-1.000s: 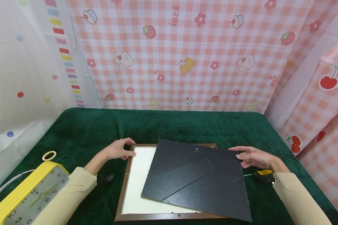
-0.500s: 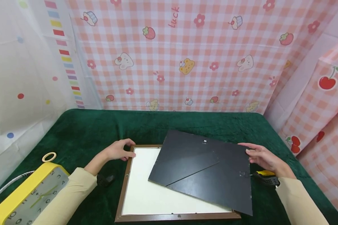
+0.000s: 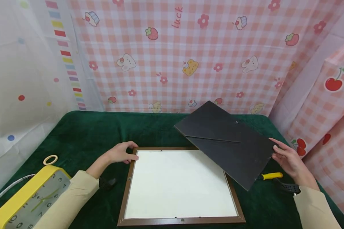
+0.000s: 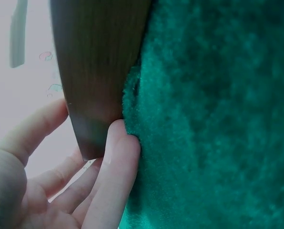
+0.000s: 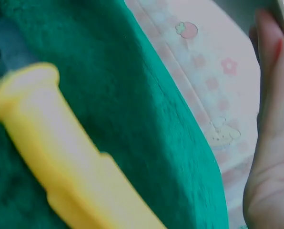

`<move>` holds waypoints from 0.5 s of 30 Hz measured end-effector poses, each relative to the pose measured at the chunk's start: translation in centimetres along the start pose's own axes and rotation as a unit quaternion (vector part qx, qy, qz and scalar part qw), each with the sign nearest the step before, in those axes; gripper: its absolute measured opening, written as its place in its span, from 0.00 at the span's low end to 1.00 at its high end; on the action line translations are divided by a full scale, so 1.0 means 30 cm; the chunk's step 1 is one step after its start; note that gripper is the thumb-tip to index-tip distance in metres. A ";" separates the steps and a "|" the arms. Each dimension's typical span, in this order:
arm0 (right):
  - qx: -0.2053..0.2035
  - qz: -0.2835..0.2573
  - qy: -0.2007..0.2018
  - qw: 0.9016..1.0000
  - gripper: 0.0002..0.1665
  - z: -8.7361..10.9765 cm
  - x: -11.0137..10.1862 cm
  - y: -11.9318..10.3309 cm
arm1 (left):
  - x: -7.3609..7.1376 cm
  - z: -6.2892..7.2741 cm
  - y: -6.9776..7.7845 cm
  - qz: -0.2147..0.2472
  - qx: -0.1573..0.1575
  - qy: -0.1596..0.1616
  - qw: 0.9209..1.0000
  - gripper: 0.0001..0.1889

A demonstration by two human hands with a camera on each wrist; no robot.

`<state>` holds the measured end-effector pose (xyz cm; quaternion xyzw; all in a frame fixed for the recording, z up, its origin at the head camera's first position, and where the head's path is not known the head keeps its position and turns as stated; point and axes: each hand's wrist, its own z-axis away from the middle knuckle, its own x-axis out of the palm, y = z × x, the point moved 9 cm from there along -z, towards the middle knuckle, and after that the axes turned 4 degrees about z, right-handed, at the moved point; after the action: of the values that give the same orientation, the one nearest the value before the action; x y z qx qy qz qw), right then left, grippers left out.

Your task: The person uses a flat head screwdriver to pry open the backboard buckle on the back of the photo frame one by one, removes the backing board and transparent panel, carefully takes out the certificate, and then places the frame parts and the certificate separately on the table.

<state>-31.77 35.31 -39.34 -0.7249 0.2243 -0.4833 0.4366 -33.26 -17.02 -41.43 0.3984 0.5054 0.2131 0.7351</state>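
Note:
A brown picture frame lies on the green cloth with a white sheet showing inside it. My left hand grips the frame's far left corner, thumb on one side and fingers on the other; the left wrist view shows the same corner between thumb and fingers. My right hand pinches the right edge of a black backing board. The board is raised and tilted, its far corner pointing up, and it overlaps the frame's far right corner in the head view. A stand flap's seam line shows across the board.
A yellow-handled tool lies on the cloth below my right hand, its front end hidden by the board. At left stand a yellow clock, a white cable and a pale ring. A checked curtain hangs behind.
My right hand has lifted the backing board off the frame, moving right and away and turning it. More of the white sheet and the yellow handle now show. My left hand has stayed put.

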 end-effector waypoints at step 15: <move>-0.024 -0.050 0.312 0.949 0.12 0.135 -0.195 -0.032 | 0.002 0.000 0.002 -0.003 -0.001 -0.002 1.000 0.27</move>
<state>-30.76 41.86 -42.10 -0.5584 0.3243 -0.7008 0.3032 -33.23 -16.95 -41.40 0.3972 0.5047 0.2106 0.7370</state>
